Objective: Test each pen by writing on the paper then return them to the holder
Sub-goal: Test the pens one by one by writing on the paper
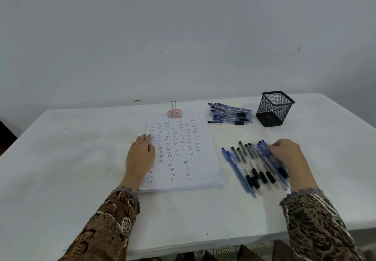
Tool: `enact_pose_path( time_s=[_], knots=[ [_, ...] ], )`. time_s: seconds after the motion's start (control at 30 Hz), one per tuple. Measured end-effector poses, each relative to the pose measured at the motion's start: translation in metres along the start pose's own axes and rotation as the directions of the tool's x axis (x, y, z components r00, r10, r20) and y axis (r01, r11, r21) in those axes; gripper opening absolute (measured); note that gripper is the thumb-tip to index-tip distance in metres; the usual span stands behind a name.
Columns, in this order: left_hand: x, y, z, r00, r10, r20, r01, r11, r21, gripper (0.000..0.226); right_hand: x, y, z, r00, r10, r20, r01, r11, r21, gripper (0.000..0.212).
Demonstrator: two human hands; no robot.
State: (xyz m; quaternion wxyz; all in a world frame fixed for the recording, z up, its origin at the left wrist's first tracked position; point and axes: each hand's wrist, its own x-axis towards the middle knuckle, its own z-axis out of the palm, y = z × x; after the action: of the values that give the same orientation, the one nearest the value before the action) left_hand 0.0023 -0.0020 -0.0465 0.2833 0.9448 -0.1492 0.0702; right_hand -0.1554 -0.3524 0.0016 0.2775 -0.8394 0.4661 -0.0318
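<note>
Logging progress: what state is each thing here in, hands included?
Mesh pen holder: upright, empty.
Paper stack: flat, top sheet mostly written.
Pink binder clip: clamped on stack's top edge.
Far pen pile: stacked beside holder.
Near pen row: spread on table.
Left hand: flat on paper's left edge.
Right hand: curled over row's right end; grip unclear.

We read one word only, "Test", handwritten over and over on the paper below the binder clip. Just under the clip it runs in about seven tight columns, dark and blue ink mixed. Farther down from the clip the columns thin to about three, some entries faint. The column down-left of the clip is partly hidden by the left hand. The pile of pens right of the clip and the row of pens lower right of it have barrel print too small to read.
</note>
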Motion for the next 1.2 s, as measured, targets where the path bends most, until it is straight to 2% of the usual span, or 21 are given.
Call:
enact_pose_path(
  time_s=[0.1,0.2,0.27,0.33,0.4,0.47,0.53,0.6,0.73,0.8,0.83,0.87,0.9,0.93,0.97,1.0,1.03,1.07,1.1,1.2],
  knots=[
    [0.000,0.000,0.000,1.000,-0.005,0.006,0.005,1.000,-0.006,0.043,0.003,-0.005,-0.002,0.999,0.025,0.026,-0.024,0.998,-0.064,0.037],
    [0.000,0.000,0.000,1.000,-0.002,0.005,0.002,1.000,-0.011,0.042,0.005,-0.025,-0.006,1.000,0.012,-0.026,-0.015,0.993,-0.120,0.029],
    [0.001,-0.001,0.001,1.000,0.001,0.006,-0.001,1.000,-0.015,0.042,0.007,-0.048,0.000,0.989,-0.127,-0.078,0.117,0.985,-0.124,0.026],
    [0.001,-0.002,0.001,1.000,-0.006,0.010,0.006,1.000,-0.024,0.043,0.011,-0.073,0.014,0.938,-0.338,-0.077,0.326,0.935,-0.138,0.028],
    [0.001,-0.003,0.001,1.000,-0.008,0.014,0.008,1.000,-0.030,0.043,0.018,-0.090,0.035,0.844,-0.537,0.005,0.528,0.828,-0.188,0.035],
    [0.000,-0.002,0.000,1.000,-0.011,0.019,0.012,0.999,-0.036,0.043,0.024,-0.099,0.053,0.772,-0.620,0.141,0.633,0.728,-0.262,0.046],
    [0.000,-0.001,-0.001,1.000,-0.020,0.020,0.021,0.999,-0.046,0.043,0.026,-0.102,0.060,0.758,-0.607,0.239,0.650,0.671,-0.357,0.052],
    [-0.001,0.000,-0.001,1.000,-0.027,0.013,0.028,0.998,-0.057,0.043,0.029,-0.101,0.064,0.762,-0.610,0.220,0.635,0.635,-0.440,0.048],
    [-0.001,0.002,-0.002,1.000,-0.031,0.000,0.031,0.998,-0.061,0.043,0.031,-0.105,0.065,0.759,-0.631,0.157,0.603,0.592,-0.536,0.027],
    [-0.001,0.001,-0.001,1.000,-0.030,-0.006,0.030,0.998,-0.055,0.043,0.032,-0.106,0.065,0.708,-0.702,0.072,0.644,0.601,-0.473,0.022],
    [-0.001,0.002,-0.001,0.999,-0.031,-0.007,0.031,0.998,-0.051,0.043,0.030,-0.109,0.062,0.682,-0.731,0.002,0.689,0.641,-0.338,0.022],
    [-0.001,0.002,-0.001,0.999,-0.033,-0.008,0.033,0.998,-0.046,0.042,0.028,-0.112,0.060,0.678,-0.733,-0.064,0.726,0.680,-0.096,0.019],
    [0.000,0.002,-0.001,0.999,-0.035,-0.009,0.035,0.998,-0.042,0.043,0.021,-0.117,0.057,0.700,-0.706,-0.112,0.709,0.667,0.229,0.015],
    [0.000,0.001,0.000,0.999,-0.036,-0.010,0.036,0.999,-0.040,0.043,0.012,-0.123,0.053,0.740,-0.661,-0.123,0.604,0.573,0.553,0.010],
    [0.000,0.001,0.000,0.999,-0.036,-0.011,0.036,0.999,-0.040,0.042,0.001,-0.129,0.050,0.786,-0.612,-0.085,0.413,0.418,0.809,0.013],
    [0.000,0.002,0.000,0.999,-0.037,-0.011,0.036,0.998,-0.042,0.042,-0.011,-0.134,0.048,0.815,-0.579,0.004,0.173,0.250,0.953,0.027],
    [0.000,0.002,0.000,0.999,-0.038,-0.010,0.037,0.998,-0.045,0.042,-0.023,-0.138,0.047,0.811,-0.573,0.118,-0.066,0.112,0.992,0.042],
    [0.000,0.002,0.000,0.999,-0.039,-0.006,0.039,0.998,-0.047,0.043,-0.032,-0.139,0.049,0.788,-0.582,0.200,-0.246,0.001,0.969,0.053],
    [0.000,0.001,0.000,0.999,-0.040,-0.004,0.039,0.998,-0.048,0.043,-0.038,-0.139,0.055,0.778,-0.584,0.231,-0.355,-0.106,0.929,0.058],
    [0.000,0.000,0.001,1.000,-0.030,-0.003,0.029,0.999,-0.043,0.043,-0.050,-0.128,0.076,0.835,-0.480,0.269,-0.468,-0.364,0.805,0.056]
  ],
)
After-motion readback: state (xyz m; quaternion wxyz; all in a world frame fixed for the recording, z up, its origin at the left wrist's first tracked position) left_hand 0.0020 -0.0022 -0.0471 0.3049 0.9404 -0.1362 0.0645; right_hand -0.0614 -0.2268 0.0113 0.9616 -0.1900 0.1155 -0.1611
